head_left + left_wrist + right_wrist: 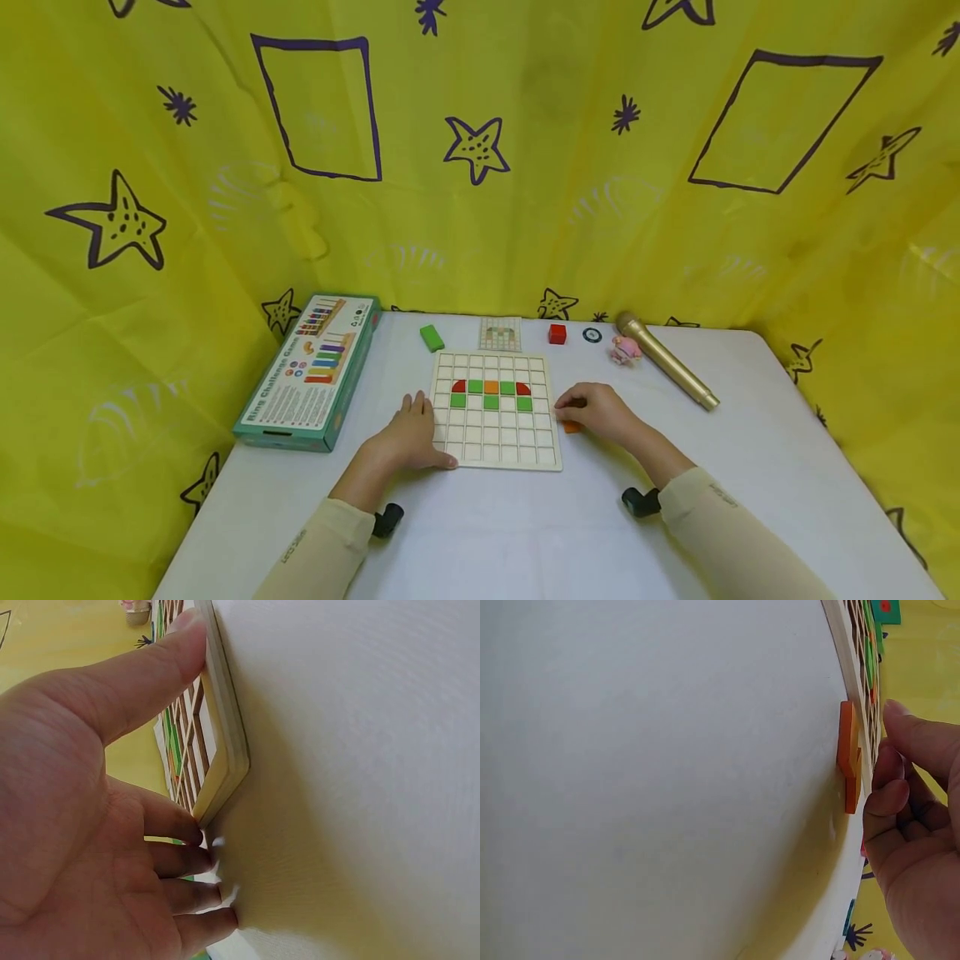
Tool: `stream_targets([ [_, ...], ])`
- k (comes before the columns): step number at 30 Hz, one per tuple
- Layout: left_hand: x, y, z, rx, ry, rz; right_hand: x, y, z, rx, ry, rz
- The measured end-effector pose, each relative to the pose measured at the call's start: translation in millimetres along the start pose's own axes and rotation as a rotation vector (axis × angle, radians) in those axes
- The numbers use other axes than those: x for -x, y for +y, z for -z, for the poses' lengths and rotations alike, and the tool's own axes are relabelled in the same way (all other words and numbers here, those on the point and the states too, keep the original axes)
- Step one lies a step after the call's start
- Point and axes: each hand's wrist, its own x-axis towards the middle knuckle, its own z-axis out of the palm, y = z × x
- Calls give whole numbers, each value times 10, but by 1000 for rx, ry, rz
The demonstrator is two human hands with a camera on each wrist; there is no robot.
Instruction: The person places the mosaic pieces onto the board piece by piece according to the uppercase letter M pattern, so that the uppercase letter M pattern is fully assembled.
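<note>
My left hand (411, 435) rests at the near left corner of a wooden grid board (500, 433). In the left wrist view its thumb (157, 675) touches the board's near edge, and the fairly straight fingers (184, 896) lie along the left side. Red rounded corner tiles (459, 387), several green tiles (491, 403) and an orange tile (491, 387) sit in the grid. My right hand (600, 412) hovers beside the board's right edge, fingers loosely bent, nothing visible between them. Below it, two orange tiles (847, 739) lie on the table against each other.
Behind the board lie a pattern card (500, 333), a green block (431, 337) and a red block (557, 334). A round disc (592, 335), a pink figurine (626, 351) and a gold microphone (671, 364) are at the back right. A game box (311, 371) stands left; a yellow curtain (480, 233) hangs behind.
</note>
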Motion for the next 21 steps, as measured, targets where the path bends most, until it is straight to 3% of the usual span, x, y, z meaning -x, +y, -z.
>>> stream_targets([
  [21, -8, 7, 16, -13, -6, 6, 187, 144, 51, -42, -37, -38],
])
